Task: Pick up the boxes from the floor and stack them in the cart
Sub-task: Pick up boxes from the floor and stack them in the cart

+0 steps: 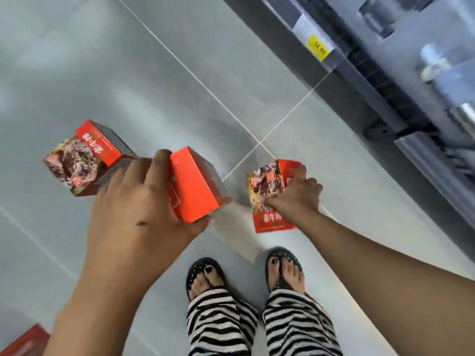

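Observation:
My left hand (136, 201) grips a plain red box (194, 183), held above the grey floor, with fingers wrapped over its top end. Just left of that hand is a second red box with a food picture (82, 158); whether it rests on the floor or against my hand I cannot tell. My right hand (295, 196) reaches down and closes on a third red food box (267, 199) that lies flat on the floor in front of my feet. No cart is in view.
A dark store shelf unit (380, 80) with a yellow price tag (320, 47) runs along the upper right. My feet in black sandals (282, 268) stand at the bottom centre. A red object (23, 340) shows at the bottom left corner. Grey tiled floor (154, 73) stretches up and left.

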The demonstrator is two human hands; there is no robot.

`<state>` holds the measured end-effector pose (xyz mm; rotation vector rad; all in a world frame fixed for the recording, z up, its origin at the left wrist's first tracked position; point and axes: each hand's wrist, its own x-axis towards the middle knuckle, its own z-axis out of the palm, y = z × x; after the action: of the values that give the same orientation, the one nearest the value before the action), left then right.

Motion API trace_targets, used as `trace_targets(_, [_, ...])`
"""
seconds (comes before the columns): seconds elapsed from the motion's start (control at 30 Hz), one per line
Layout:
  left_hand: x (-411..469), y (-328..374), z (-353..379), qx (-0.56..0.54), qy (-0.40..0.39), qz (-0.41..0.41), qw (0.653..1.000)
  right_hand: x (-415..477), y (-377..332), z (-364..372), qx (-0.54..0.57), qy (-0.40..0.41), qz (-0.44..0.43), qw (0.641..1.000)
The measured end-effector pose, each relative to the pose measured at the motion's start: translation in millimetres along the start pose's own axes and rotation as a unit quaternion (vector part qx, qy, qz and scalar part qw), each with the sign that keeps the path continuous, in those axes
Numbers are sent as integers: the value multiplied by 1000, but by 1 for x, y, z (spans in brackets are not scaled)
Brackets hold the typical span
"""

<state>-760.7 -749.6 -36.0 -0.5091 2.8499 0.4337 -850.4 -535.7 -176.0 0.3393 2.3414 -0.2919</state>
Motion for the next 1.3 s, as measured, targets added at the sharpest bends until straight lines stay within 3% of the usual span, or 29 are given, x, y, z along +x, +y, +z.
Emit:
trace_targets(0.13, [-33, 23, -71, -29, -26, -9, 999, -66, 4, -62, -145, -60, -21, 987])
trace_targets(0.23, [-55, 43, -128, -38, -38, -6, 999, -113, 8, -113, -190, -81, -59, 977])
trace_targets(0.33, [-72, 63, -185, -43, -22, -9, 999, -161, 9, -164, -218, -33, -118, 968])
trace_targets(0.5, [-102, 91, -256, -39, -10, -13, 999, -235, 22, -237, -277, 68, -277, 918])
trace_targets(0.63, [-137, 111, -297, -34, -5, -33, 999, -285, 43, -277, -279, 78, -312, 905])
trace_targets(0.77, [-178, 139, -338, -53, -32, -67, 996, -339, 80, -311, -234, 20, -244, 941])
trace_targets(0.9, [-205, 168, -365, -51, -44, -45, 997, -379, 122, -329, -206, 18, -172, 963])
trace_targets(1.17, [-206, 230, -408, -32, -65, 115, 991, -438, 191, -371, -144, 91, -50, 984])
trace_targets(1.3, [-200, 258, -423, 14, -41, 232, 972, -483, 223, -379, -78, 142, 18, 987])
